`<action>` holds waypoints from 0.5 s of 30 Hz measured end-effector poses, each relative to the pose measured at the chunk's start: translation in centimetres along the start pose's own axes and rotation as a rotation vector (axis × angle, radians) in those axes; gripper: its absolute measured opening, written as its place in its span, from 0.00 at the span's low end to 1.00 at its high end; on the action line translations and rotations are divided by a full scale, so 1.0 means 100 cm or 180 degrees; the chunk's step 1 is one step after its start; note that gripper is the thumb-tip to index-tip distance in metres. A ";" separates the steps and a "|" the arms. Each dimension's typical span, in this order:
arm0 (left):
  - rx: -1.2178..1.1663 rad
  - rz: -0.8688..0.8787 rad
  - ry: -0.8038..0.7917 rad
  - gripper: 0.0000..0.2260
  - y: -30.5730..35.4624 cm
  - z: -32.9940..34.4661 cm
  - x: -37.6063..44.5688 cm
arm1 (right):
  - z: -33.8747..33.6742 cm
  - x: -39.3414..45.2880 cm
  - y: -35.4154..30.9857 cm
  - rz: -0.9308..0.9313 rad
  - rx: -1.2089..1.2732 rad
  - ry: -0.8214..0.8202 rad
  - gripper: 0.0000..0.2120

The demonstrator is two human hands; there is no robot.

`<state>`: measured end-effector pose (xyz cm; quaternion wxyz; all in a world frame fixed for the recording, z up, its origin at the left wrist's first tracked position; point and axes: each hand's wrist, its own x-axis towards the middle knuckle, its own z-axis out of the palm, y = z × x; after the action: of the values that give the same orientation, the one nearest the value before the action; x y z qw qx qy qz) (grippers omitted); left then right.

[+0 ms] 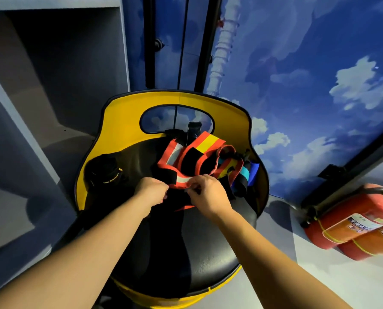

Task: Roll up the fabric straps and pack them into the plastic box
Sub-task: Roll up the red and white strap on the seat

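A tangle of orange fabric straps [199, 159] with white and yellow reflective bands and black ends lies on the black seat of a yellow chair [123, 121]. My left hand [152, 190] grips the near end of one strap, fingers curled. My right hand [206, 192] pinches the same orange and white strap just to the right. Further right lie blue and teal straps [249, 172]. A black rolled bundle with yellow lettering [105, 172] sits at the seat's left. No plastic box is in view.
A dark phone [193, 132] leans against the chair back. Two red fire extinguishers [350, 224] lie on the floor at the right. Grey shelving [52, 63] stands at the left, and a blue wall with painted clouds [308, 85] is behind.
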<state>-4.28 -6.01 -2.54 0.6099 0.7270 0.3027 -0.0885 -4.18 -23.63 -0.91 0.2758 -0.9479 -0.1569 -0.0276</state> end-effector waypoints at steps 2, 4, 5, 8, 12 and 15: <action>-0.0568 -0.0378 -0.0045 0.07 0.001 0.006 0.017 | 0.013 0.016 -0.004 -0.0172 -0.0345 -0.0164 0.17; -0.1058 -0.0636 -0.0130 0.06 0.002 0.010 0.029 | 0.026 0.027 -0.004 -0.0375 -0.0816 -0.0367 0.21; -0.1258 -0.0726 -0.0179 0.06 0.002 0.011 0.033 | 0.033 0.032 -0.003 -0.0446 -0.1068 -0.0483 0.22; -0.1645 -0.0871 -0.0391 0.09 0.000 0.012 0.044 | 0.051 0.042 0.003 -0.0445 -0.1526 -0.0654 0.25; -0.1809 -0.0920 -0.0625 0.08 0.006 0.011 0.047 | 0.064 0.051 0.010 -0.0386 -0.1592 -0.0269 0.17; -0.1648 -0.0793 -0.0715 0.11 0.009 0.009 0.049 | 0.064 0.058 0.011 -0.0226 -0.1351 0.0205 0.09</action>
<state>0.29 -5.27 -4.45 0.7889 0.4905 0.3328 -0.1623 1.44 -19.49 -6.16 0.0738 -0.9772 -0.1720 -0.1000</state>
